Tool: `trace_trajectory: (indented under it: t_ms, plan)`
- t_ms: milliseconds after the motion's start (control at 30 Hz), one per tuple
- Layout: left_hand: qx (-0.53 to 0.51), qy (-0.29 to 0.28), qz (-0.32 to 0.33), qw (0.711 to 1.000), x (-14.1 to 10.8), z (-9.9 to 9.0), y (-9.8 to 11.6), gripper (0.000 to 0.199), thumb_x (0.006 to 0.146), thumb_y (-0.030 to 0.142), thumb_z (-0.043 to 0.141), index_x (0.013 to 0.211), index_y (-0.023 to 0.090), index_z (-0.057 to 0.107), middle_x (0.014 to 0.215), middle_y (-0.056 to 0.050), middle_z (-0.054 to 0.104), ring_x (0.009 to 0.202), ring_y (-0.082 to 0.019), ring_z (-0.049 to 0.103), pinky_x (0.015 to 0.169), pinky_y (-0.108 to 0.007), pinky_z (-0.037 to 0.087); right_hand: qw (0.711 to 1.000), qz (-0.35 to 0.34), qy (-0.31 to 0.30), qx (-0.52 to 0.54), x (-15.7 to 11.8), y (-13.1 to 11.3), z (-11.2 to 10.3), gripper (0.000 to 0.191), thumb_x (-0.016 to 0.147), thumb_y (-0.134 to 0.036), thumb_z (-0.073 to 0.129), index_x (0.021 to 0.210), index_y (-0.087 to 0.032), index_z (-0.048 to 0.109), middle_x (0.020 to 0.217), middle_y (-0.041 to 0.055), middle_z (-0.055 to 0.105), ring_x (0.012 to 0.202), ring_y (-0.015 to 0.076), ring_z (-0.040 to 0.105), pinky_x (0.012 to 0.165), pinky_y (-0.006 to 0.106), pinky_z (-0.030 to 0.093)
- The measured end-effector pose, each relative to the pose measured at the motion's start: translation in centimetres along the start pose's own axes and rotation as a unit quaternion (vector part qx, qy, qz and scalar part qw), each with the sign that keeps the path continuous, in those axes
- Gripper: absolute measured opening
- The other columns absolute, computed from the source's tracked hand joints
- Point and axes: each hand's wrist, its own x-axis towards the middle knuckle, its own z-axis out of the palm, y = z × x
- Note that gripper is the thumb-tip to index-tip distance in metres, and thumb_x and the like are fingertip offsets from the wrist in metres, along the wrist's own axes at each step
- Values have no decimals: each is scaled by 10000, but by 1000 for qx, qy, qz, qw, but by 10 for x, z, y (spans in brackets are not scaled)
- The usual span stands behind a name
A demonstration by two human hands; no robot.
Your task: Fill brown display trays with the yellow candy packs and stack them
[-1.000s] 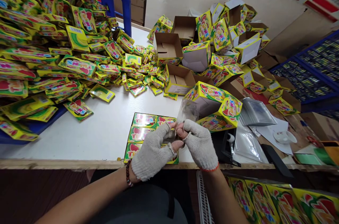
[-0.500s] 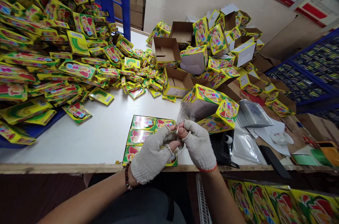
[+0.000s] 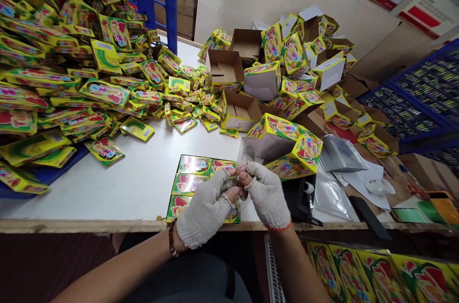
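Observation:
My left hand (image 3: 204,210) and my right hand (image 3: 268,198), both in off-white fingerless knit gloves, meet above the table's front edge. Their fingertips close together on a clear plastic cover (image 3: 250,149), whose upper part sticks up beyond my fingers; its lower part is mostly hidden by them. Beneath and left of my left hand lies a neat block of small yellow-green boxes (image 3: 190,183) in rows, partly covered by that hand. Just beyond my right hand, a larger open display carton (image 3: 310,150) rests on its side.
A big heap of small boxes (image 3: 103,92) spills from a blue crate (image 3: 170,6) at left. Open cartons (image 3: 225,71) pile up at the back. To the right are stacked clear plastic covers (image 3: 344,152), a black tape dispenser (image 3: 304,200) and a white tape roll (image 3: 380,187).
My hands stay together in nearly the same place. The clear plastic cover has shifted and turned slightly between my fingers. The boxes and cartons have not moved.

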Motion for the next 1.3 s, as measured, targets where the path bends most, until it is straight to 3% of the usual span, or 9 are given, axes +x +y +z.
trace_trajectory:
  t_ms: [167, 367, 600, 900, 967, 1100, 1167, 1233, 1300]
  plan:
    - [50, 30, -6, 998, -1, -2, -1, 404, 939, 326, 536, 1306, 182, 623, 1292, -82, 678, 1206, -232, 622, 1085, -386, 485, 999, 6, -34, -1, 0, 1, -3, 339, 835, -513, 678, 860, -176, 649, 666, -9, 593, 538, 107, 542, 509, 230, 488]
    - [50, 29, -3, 998, 0, -3, -6, 410, 939, 334, 536, 1310, 186, 629, 1286, -76, 684, 1220, -250, 615, 1074, -404, 500, 999, -11, -47, -16, 2, 0, -5, 293, 815, -463, 701, 850, -176, 649, 735, 4, 617, 577, 105, 540, 529, 230, 488]
    - [61, 26, 2, 998, -2, -3, -12, 421, 963, 328, 513, 1350, 185, 594, 1305, -81, 673, 1195, -231, 632, 1024, -360, 533, 998, -8, -58, -17, 4, 1, -4, 271, 833, -441, 667, 818, -172, 636, 684, -5, 587, 579, 109, 534, 531, 227, 473]
    - [64, 19, 5, 998, -2, -2, -6, 403, 976, 341, 480, 1323, 177, 604, 1359, -94, 637, 1210, -217, 623, 1034, -334, 520, 994, -24, -67, -78, 4, -3, -7, 260, 914, -406, 571, 789, -181, 608, 614, -27, 546, 547, 106, 503, 521, 220, 414]
    - [78, 30, 11, 996, -1, 0, -7, 408, 954, 307, 492, 1319, 164, 602, 1324, -104, 657, 1191, -228, 634, 1035, -358, 520, 990, -54, -63, -116, 5, -2, -2, 239, 927, -357, 545, 767, -186, 593, 637, -17, 560, 573, 112, 513, 541, 226, 416]
    - [129, 50, 17, 990, 14, -6, -11, 429, 860, 174, 474, 1269, 166, 605, 1120, -78, 733, 999, -200, 694, 916, -336, 560, 953, -201, -10, -228, -3, -10, 9, 185, 916, -233, 517, 744, -197, 575, 721, 12, 589, 684, 140, 546, 636, 256, 448]
    - [141, 72, 10, 987, 27, -16, -11, 365, 834, 160, 458, 1157, 175, 627, 943, -43, 742, 838, -173, 696, 795, -305, 572, 936, -245, 36, -250, -11, -19, 1, 168, 913, -202, 520, 755, -204, 575, 725, 8, 576, 687, 141, 550, 637, 261, 450]
    - [123, 107, 9, 987, 39, -30, -7, 277, 842, 193, 462, 1068, 176, 621, 835, -23, 723, 751, -162, 683, 725, -297, 570, 936, -240, 130, -220, -16, -27, -30, 145, 929, -223, 534, 793, -208, 583, 736, 1, 582, 651, 131, 561, 608, 255, 460]
    - [108, 153, 31, 982, 46, -47, -1, 213, 862, 250, 493, 1026, 182, 611, 835, -24, 722, 760, -170, 690, 730, -316, 578, 929, -206, 279, -132, -16, -25, -83, 126, 952, -294, 540, 868, -212, 585, 764, -5, 605, 575, 112, 565, 554, 247, 471]
